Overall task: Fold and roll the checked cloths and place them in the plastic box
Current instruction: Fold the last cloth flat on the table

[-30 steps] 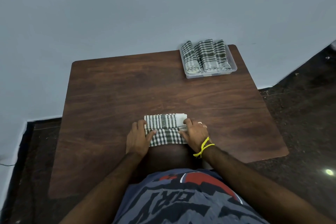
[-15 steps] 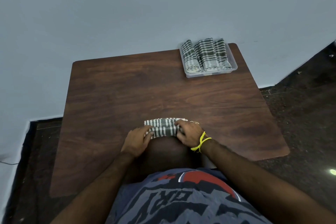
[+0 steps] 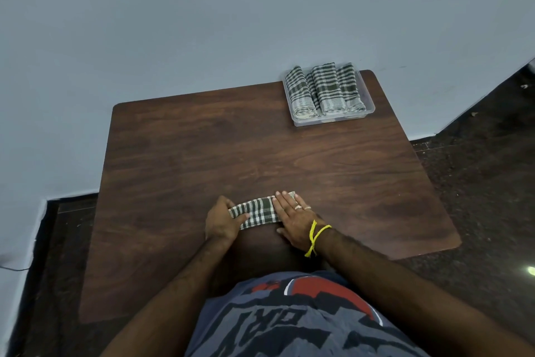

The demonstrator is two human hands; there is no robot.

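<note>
Flat, left hand and right hand press rolled checked cloth

The only lettering in view is on the person's grey T-shirt, at the bottom edge of the picture. Large dark block letters run across the chest, seen upside down from the head camera and partly cut off by the frame. Only fragments show; two or three strokes look like letters, but the word cannot be read with any confidence. A red rounded shape with a thin white outline sits beside the lettering, carrying no text. Nothing else in view shows any readable label, brand, number or sign.
</note>
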